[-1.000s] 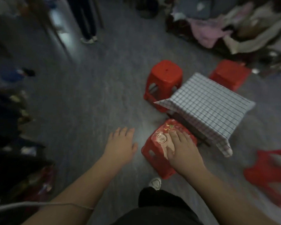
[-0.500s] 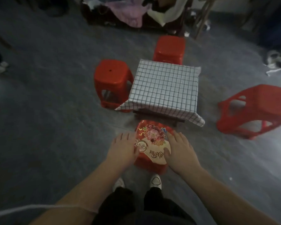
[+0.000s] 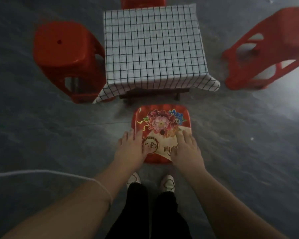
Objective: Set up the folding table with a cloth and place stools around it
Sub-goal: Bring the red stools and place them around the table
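Glossy plastic stool [image 3: 68, 49] — matt checked cloth [image 3: 154, 45].

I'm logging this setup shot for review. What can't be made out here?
- Far stool, head view: cut off by the top edge.
- Folding table: hidden under the checked cloth, except its near edge.
- Flowered stool: legs hidden below its seat; lettering partly covered by left hand and right hand.

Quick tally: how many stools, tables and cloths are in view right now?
Stools: 4: left, far, tipped over at right, flower-topped near one
Tables: 1
Cloths: 1
Total: 6
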{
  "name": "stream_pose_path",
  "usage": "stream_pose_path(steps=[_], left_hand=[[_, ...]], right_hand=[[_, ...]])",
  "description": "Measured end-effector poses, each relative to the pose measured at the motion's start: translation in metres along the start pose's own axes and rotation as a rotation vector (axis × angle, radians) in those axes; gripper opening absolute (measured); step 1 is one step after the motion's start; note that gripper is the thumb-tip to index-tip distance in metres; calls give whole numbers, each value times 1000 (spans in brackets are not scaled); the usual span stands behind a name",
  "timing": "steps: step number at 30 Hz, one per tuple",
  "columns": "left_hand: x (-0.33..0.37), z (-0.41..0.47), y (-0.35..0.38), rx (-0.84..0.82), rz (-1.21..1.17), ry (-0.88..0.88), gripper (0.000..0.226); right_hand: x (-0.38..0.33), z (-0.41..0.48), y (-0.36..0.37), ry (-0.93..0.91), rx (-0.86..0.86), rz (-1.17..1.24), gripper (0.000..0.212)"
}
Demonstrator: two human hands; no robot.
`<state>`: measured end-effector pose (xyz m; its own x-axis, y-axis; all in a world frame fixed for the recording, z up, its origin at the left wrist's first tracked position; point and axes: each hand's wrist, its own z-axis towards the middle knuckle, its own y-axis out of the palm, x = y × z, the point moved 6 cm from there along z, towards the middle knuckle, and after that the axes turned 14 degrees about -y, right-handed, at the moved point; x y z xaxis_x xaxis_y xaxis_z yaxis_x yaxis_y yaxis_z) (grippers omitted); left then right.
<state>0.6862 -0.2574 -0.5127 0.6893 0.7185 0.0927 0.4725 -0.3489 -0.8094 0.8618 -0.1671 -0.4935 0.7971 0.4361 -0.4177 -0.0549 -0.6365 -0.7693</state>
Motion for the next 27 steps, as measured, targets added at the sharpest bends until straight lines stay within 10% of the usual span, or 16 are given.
stream_pose_path(steps=[27], left_hand=[[-15, 34, 186, -14, -327, -203, 105]], right_hand=[[120, 26, 147, 68, 95, 109, 94]])
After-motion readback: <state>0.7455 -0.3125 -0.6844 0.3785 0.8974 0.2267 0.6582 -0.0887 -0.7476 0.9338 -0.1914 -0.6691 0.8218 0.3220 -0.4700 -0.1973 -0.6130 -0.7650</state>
